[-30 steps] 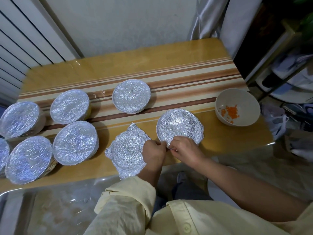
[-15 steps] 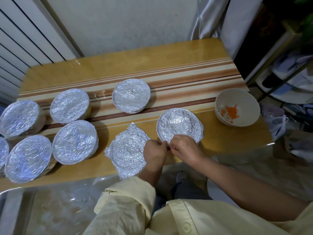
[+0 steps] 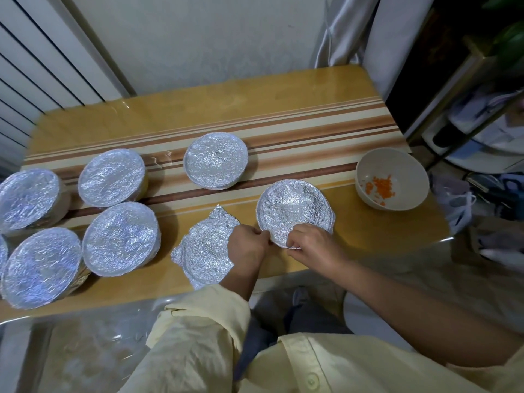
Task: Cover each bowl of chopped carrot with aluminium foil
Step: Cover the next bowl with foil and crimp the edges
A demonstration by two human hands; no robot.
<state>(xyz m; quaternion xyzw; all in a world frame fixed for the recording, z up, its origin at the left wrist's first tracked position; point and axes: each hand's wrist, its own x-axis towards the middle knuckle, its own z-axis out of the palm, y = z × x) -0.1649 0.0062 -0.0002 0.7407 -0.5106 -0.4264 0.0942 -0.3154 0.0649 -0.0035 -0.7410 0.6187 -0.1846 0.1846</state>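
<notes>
Nearest the person, just past the pale yellow sleeve (image 3: 198, 321), the left hand (image 3: 246, 245) and right hand (image 3: 312, 245) work at the near rim of a foil-topped bowl (image 3: 292, 208) close to the table's (image 3: 283, 109) front edge. Both have curled fingers pinching the foil edge (image 3: 280, 242), so each hand is grasping foil rather than lying relaxed. Just left of this bowl, partly under the left wrist, lies a loose crumpled sheet of foil (image 3: 204, 251), its corners sticking out, flat on the table and seemingly not yet on any bowl. Further left stand finished bowls: one near the front (image 3: 42, 268), one beside it (image 3: 122, 239), then two behind them (image 3: 28, 199) (image 3: 110, 178), with a sliver of another at the picture's left edge (image 3: 1, 251). One more covered bowl (image 3: 215, 160) sits farther back on the brown stripes. Off to the right, well apart from the hands, an open bowl (image 3: 408, 171) shows a small scatter of chopped carrot (image 3: 381, 185) and no foil. I judge the task nearly done: the bowl in hand needs its edge crimped all round, and the open bowl is left, probably for the loose sheet. Against the earlier frames little differs: the fingertips met at one spot on the near rim then and now sit slightly apart along it, while everything else on the table lies unchanged.
</notes>
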